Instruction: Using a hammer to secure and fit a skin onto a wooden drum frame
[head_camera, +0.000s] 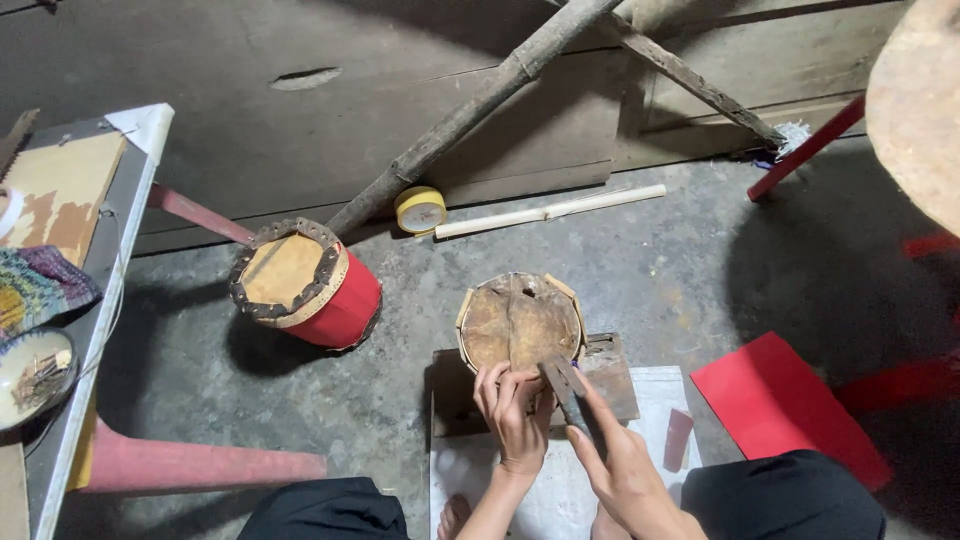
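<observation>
While the small drum (520, 322) sat on a wood block (610, 372) on the floor, both hands worked at its near rim. Left hand (513, 412) was curled w/ fingertips pressed on the rim edge, holding nothing else. Right hand (625, 470) was closed round a dark flat tool (568, 390), tip at the rim. Red drum (312, 280) lay well left of it; tape roll (420, 209) behind.

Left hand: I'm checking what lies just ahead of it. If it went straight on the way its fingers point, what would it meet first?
The left hand points up-frame; it would meet the small drum first and seems already at its near rim.
</observation>
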